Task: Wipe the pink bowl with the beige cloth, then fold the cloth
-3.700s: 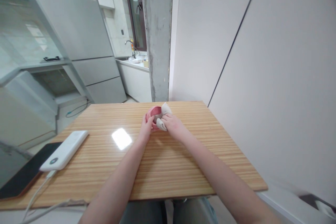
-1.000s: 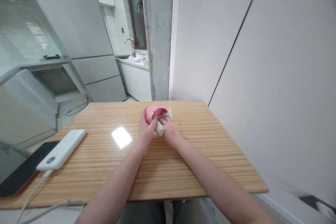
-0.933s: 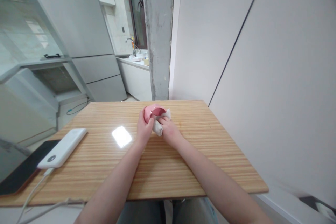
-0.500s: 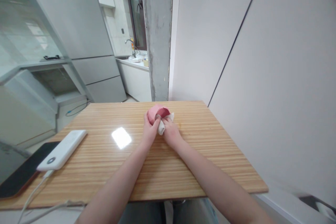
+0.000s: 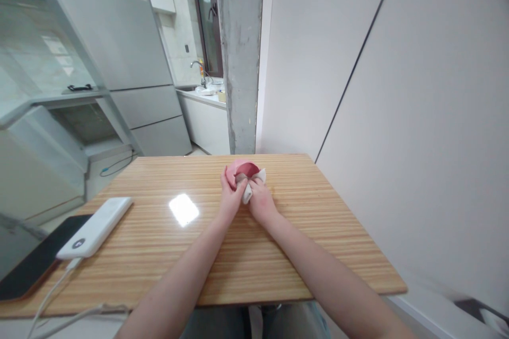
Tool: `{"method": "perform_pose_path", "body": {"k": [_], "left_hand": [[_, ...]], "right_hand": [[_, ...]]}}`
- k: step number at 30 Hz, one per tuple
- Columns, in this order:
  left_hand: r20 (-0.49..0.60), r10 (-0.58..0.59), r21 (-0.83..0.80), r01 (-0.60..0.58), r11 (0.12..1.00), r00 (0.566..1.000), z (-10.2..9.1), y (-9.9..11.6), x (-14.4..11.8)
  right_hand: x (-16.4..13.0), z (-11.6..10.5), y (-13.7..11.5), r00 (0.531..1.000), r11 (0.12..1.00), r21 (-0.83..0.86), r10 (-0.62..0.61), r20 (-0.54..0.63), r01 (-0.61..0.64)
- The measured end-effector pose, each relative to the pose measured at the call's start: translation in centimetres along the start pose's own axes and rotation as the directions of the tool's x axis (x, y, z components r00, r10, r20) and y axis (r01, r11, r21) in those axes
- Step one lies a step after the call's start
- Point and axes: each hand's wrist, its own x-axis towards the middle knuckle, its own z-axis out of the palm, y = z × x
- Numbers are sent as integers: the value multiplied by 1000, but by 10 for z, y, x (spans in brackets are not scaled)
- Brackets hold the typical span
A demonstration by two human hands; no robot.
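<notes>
Panelled wall [image 5: 310, 63] takes up the right of my view; a concrete pillar [image 5: 242, 53] parts it from the fridge [image 5: 107, 26] standing back on the left. Nearest me spreads a wood-grain table [image 5: 159, 243], with a black slab [image 5: 35, 259], a white power bank [image 5: 97, 228] and its cable [image 5: 50, 294] on the left. Near the far edge, about the middle, I have a pink bowl [image 5: 240, 163] tipped with its mouth toward the right hand [image 5: 262, 202]; I can't tell whether it touches the table. The left hand [image 5: 230, 195] grips its near left side, while the right hand's fingers close on a white cloth [image 5: 247, 194] bunched in the mouth. I judge the step as wiping the inside; the next move calls for a firm left grip and light pressure.
</notes>
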Motion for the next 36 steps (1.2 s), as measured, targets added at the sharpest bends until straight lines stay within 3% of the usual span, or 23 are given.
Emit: {"method": "perform_pose_path", "body": {"k": [4,7,9,11,15,18,21,24,30,33,36], "left_hand": [[-65,17,90,-12,996,998,-10,4,5],[-42,194,243,-178,953,980,-27,9,12],[0,277,306,-263,915,961,-31,11,13],[-30,253,263,-237,935,967,-27,10,11],[-100,5,-2,-6,1000,995,-9,3,7],[-99,-62,68,68,995,993,-9,-1,10],[-107,19,235,7,972,994,-22,4,15],[-17,135,331,-122,936,991,-29,10,16],[-37,133,114,-128,985,990,-10,4,7],[-57,130,164,-119,979,990,-10,-1,9],[-48,177,275,-158,949,983,-23,1,15]], "right_hand": [[3,-1,1,993,994,1,-111,29,111],[5,-3,0,979,980,9,-198,51,198],[4,-4,-1,980,982,-2,-188,58,189],[3,-3,-2,988,989,-20,-145,48,147],[2,-1,-1,994,994,-9,-108,3,108],[3,0,2,992,992,16,-127,26,126],[6,-2,5,980,982,7,-190,63,190],[7,-6,6,979,978,-56,-197,60,200],[3,-5,6,992,989,-73,-128,7,128],[4,-3,6,987,987,-24,-159,26,160],[5,-3,9,972,973,21,-230,41,229]]}}
